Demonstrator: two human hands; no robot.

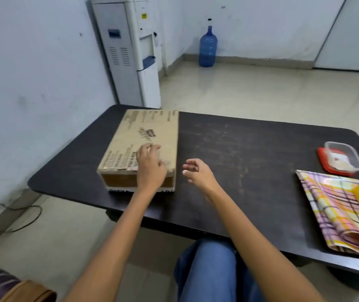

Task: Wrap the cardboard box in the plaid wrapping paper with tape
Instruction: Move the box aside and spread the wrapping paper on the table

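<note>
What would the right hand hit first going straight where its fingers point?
Probably the cardboard box: the right hand points left at its near right edge, with only table between. Its height is unclear; if higher, it would meet the left hand resting on top.

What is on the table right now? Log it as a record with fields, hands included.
box: cardboard box, flat on the left part of the table, unwrapped
paper: plaid wrapping paper, folded, at the right edge, apart from the box
left hand: rests on the box top near its front edge
right hand: beside the box, fingers loosely curled, holding nothing
other: clear container with red lid, beyond the paper
tape: not seen
</note>
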